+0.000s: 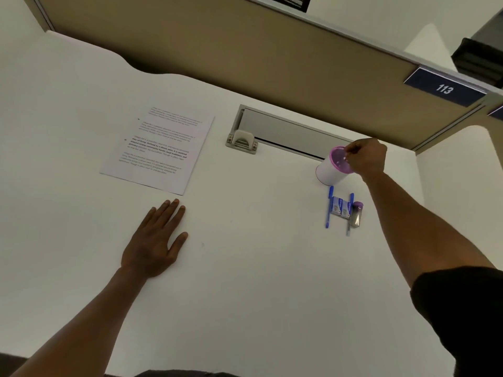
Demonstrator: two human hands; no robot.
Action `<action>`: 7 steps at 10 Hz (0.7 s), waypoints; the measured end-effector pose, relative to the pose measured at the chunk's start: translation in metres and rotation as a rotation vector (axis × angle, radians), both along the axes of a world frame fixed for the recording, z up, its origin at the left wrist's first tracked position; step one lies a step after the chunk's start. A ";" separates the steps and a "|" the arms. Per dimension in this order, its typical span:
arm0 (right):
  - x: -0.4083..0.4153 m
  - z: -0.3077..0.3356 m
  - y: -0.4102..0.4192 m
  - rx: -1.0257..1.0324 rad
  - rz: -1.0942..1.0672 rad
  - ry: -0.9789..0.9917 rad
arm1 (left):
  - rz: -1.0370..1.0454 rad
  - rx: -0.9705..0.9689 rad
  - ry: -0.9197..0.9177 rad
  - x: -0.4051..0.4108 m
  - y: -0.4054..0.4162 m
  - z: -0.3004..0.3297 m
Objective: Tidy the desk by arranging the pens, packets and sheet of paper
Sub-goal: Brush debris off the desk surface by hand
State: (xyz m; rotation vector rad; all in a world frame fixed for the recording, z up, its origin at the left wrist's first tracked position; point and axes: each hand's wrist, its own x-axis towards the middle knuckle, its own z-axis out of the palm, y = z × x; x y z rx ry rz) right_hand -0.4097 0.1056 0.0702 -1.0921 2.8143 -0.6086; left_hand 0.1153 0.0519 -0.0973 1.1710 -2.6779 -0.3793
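Gripping the pink-rimmed cup (330, 170) near the desk's (258, 268) far right corner, the right hand (366, 157) curls over its rim; best kept upright, set square. Left hand (155, 240) lies flat, fingers spread, holding nothing, just short of the sheet of paper (158, 145). Pens (330, 206) and packets (341, 208) sit together just nearside of the cup.

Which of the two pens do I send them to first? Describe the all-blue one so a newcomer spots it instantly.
Start at the white cup with the pink rim under the right hand. Just nearer than the cup lies a small cluster; the blue pen is its leftmost piece, left of the two packets. Unlike the other pen, it is wholly blue.
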 end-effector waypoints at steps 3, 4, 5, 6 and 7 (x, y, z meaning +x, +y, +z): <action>0.001 -0.002 -0.004 -0.007 0.021 0.099 | 0.004 -0.004 -0.013 0.000 0.001 0.000; -0.002 -0.005 -0.005 0.110 0.077 0.038 | 0.002 0.001 -0.025 0.000 0.000 0.001; -0.007 -0.006 -0.005 0.131 0.059 -0.113 | 0.005 0.000 -0.027 0.000 0.000 0.001; -0.010 -0.005 -0.004 0.039 0.002 -0.238 | 0.004 0.004 -0.027 0.000 0.001 0.001; -0.011 -0.003 -0.002 -0.013 -0.027 -0.230 | 0.004 0.004 -0.024 0.000 0.001 0.001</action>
